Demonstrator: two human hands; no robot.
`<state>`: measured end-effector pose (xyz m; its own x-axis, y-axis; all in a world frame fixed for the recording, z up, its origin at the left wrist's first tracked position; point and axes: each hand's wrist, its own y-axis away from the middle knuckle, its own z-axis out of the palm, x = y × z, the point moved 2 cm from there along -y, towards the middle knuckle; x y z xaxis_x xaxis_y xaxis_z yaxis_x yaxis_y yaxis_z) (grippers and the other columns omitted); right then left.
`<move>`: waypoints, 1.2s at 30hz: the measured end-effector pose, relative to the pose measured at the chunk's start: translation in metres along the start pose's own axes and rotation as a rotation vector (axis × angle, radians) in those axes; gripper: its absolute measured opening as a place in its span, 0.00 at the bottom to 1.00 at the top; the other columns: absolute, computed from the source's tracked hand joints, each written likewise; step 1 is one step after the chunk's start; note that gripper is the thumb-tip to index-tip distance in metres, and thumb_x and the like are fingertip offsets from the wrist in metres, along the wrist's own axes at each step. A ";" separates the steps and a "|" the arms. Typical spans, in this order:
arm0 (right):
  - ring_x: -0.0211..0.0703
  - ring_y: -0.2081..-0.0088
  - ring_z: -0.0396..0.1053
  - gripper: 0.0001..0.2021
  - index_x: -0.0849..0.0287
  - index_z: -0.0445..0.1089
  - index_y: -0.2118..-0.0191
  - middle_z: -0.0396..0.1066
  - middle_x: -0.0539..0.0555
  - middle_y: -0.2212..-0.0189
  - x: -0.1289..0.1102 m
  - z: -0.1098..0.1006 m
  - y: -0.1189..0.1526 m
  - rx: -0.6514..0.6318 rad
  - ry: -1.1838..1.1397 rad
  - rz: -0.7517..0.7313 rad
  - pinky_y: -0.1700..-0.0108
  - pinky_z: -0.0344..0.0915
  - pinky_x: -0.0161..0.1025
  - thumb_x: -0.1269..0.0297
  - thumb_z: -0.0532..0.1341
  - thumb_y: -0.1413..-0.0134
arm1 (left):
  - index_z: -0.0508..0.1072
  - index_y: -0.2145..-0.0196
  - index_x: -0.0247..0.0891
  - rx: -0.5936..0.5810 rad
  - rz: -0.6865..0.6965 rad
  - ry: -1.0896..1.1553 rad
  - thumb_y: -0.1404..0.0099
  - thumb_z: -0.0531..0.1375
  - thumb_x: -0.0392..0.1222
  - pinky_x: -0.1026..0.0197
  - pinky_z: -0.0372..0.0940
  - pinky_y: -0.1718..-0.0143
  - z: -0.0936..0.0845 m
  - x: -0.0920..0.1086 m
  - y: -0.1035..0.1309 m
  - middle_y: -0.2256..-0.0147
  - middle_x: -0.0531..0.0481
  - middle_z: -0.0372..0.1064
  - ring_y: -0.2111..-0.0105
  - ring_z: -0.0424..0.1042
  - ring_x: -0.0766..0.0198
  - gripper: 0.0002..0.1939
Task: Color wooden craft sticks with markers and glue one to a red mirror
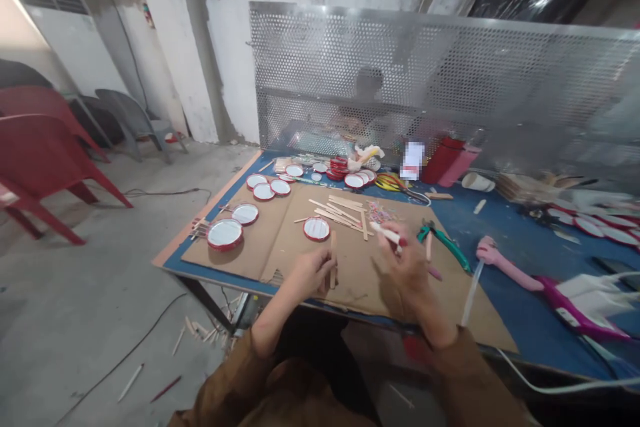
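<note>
My left hand (pixel 316 271) is closed on a flat wooden craft stick (pixel 333 250), held roughly upright over the cardboard sheet (pixel 280 240). My right hand (pixel 407 263), slightly blurred, is closed around a slim white object with a red part (pixel 386 233); its exact kind is unclear. Just beyond my left hand lies a round white disc with a red rim (pixel 317 229). Several loose craft sticks (pixel 340 213) are spread behind it, beside a small heap of thin coloured pieces (pixel 380 211). Green-handled pliers (pixel 450 247) rest right of my right hand.
More red-rimmed discs (pixel 225 233) sit at the left and back. A magenta glue gun (pixel 570 307) with cables lies right, near a pink-headed tool (pixel 487 250). Yellow-handled scissors (pixel 393 181) and red bottles (pixel 443 159) stand before a perforated metal panel (pixel 320 73).
</note>
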<state>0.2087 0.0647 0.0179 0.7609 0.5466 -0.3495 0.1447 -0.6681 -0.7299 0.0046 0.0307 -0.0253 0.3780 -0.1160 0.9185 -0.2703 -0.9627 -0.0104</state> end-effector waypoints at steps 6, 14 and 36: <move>0.34 0.76 0.65 0.08 0.55 0.61 0.68 0.63 0.45 0.74 -0.059 0.036 0.039 0.280 -0.566 0.249 0.72 0.64 0.33 0.64 0.62 0.44 | 0.65 0.72 0.40 0.061 0.042 -0.128 0.35 0.51 0.41 0.67 0.59 0.74 0.001 0.004 0.003 0.76 0.53 0.71 0.76 0.68 0.66 0.09; 0.36 0.76 0.70 0.04 0.57 0.68 0.66 0.71 0.47 0.77 -0.065 0.037 0.051 0.267 -0.540 0.317 0.70 0.67 0.35 0.64 0.59 0.41 | 0.66 0.73 0.39 0.081 0.056 -0.200 0.34 0.52 0.41 0.67 0.56 0.71 0.001 0.004 0.005 0.75 0.52 0.70 0.74 0.66 0.66 0.11; 0.38 0.73 0.71 0.02 0.57 0.68 0.63 0.71 0.47 0.74 -0.064 0.042 0.054 0.174 -0.593 0.272 0.67 0.70 0.37 0.66 0.58 0.40 | 0.68 0.73 0.39 0.071 0.029 -0.251 0.34 0.53 0.40 0.66 0.53 0.72 0.001 0.007 0.007 0.75 0.52 0.68 0.74 0.65 0.65 0.10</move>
<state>0.1417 0.0152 -0.0235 0.2731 0.5878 -0.7615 -0.1447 -0.7575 -0.6366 0.0057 0.0227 -0.0192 0.5812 -0.1924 0.7907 -0.2246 -0.9718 -0.0714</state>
